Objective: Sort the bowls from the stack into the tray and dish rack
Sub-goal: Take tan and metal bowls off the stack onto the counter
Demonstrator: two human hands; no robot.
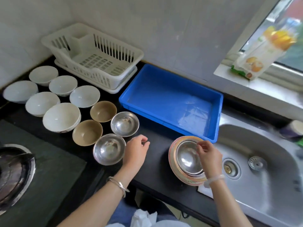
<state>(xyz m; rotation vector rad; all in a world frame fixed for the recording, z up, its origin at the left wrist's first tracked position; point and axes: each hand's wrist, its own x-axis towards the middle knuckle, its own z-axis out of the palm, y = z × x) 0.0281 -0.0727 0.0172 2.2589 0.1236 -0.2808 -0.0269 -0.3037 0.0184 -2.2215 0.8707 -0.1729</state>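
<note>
The dark tabletop [152, 133] carries a blue tray [164, 99]. Just left of the tray stands a white dish rack [98, 63]. Further left of the tray sit 6 white bowls [61, 117], 2 tan bowls [103, 111] and 2 steel bowls [125, 124], all upright. A stack of bowls [186, 161] stands just in front of the tray's near right corner.

Bowls [61, 117] are crowding the counter [157, 134] left of the blue tray [121, 97]; bare room is showing just in front.
</note>
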